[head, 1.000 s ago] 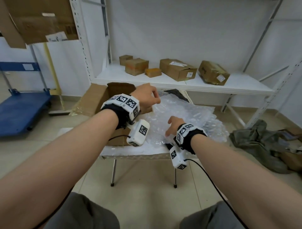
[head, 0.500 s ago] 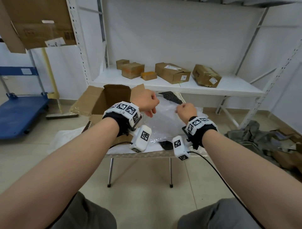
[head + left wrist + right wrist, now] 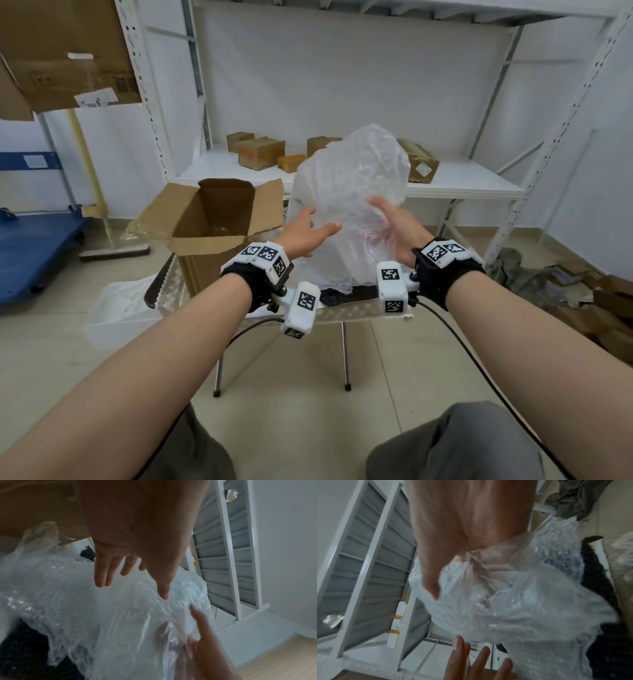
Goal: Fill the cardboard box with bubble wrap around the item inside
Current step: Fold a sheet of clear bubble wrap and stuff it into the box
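Note:
A crumpled clear sheet of bubble wrap [image 3: 349, 185] is held upright in the air above the small metal table [image 3: 342, 310]. My right hand [image 3: 387, 219] grips its lower right part, thumb in front and fingers behind the wrap [image 3: 513, 595]. My left hand [image 3: 318, 226] is spread with straight fingers [image 3: 101, 574] against the wrap's left side [image 3: 85, 608], holding nothing. The open cardboard box [image 3: 212, 219] stands on the table's left end, flaps up, left of both hands. Its inside is mostly hidden.
A white shelf [image 3: 462, 185] behind the table carries several small cardboard boxes [image 3: 260, 156]. A blue cart [image 3: 30, 253] stands at the far left. White plastic [image 3: 116, 308] lies on the floor left of the table and grey cloth [image 3: 513, 270] at the right.
The bubble wrap has come up off the table and now stands raised between my hands. My left hand has let go of its edge and spread out; my right hand still grips it.

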Motion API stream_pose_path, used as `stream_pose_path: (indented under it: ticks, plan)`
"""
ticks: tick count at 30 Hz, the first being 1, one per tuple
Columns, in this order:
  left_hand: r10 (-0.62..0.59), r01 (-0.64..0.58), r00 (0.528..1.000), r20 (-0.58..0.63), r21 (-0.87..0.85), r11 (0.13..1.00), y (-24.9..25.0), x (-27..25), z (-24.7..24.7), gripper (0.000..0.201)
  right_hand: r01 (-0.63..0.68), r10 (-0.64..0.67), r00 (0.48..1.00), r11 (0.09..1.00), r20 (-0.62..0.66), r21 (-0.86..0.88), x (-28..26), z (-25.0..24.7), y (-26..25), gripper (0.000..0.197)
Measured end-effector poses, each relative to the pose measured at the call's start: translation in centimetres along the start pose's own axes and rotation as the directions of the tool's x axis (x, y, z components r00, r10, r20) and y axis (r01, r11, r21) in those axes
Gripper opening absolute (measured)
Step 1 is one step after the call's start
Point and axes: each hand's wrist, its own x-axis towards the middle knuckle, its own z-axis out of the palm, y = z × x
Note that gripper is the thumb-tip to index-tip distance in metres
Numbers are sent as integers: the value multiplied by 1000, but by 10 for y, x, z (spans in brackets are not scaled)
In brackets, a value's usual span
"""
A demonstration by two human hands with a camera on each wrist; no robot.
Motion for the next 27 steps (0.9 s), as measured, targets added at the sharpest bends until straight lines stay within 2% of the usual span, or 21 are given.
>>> stream_pose_path:
  ticks: [2, 5, 6, 9, 11, 14, 16, 19, 20, 23, 27]
  plan:
    - [-25, 31, 998, 50, -128, 991, -5, 2, 4, 95, 20, -20, 1000, 1000, -14, -23, -2, -8, 6, 59]
    - [-23, 65, 992, 123, -351, 934, -17, 4, 9, 102, 3, -6, 997, 999, 77, 39, -11, -12, 19, 34]
    - [-4, 61, 991, 136, -419, 906, -22, 4, 11, 97, -16, 9, 994, 998, 112, 64, -11, -12, 27, 31]
    - [88, 35, 981, 172, -602, 798, -38, 4, 20, 60, -73, 63, 986, 996, 157, 60, -13, -7, 50, 35]
    - [91, 68, 976, 196, -677, 733, -51, 5, 27, 51, -64, 59, 986, 998, 153, 24, -13, 1, 64, 37]
    - [29, 53, 994, 102, -715, 698, -71, 9, 36, 42, -47, 44, 999, 995, 28, 93, -4, 7, 85, 42]
    - [2, 40, 998, 59, -706, 707, -79, 12, 39, 30, -21, 22, 1000, 999, -13, 47, 2, 6, 92, 44]
    - [-24, 79, 996, 89, -681, 728, -84, 13, 38, 20, -16, 16, 997, 1000, -78, 6, 8, -1, 94, 34]
    - [-35, 101, 993, 111, -664, 741, -84, 12, 36, 19, -21, 23, 997, 1000, -70, 17, 10, -4, 95, 37]
    - [-71, 143, 988, 139, -625, 768, -88, 9, 27, 29, -74, 70, 997, 991, 41, 111, 16, -6, 95, 64]
    - [-70, 149, 986, 152, -604, 783, -93, 4, 16, 36, -55, 42, 996, 983, 75, 173, 11, -1, 89, 32]
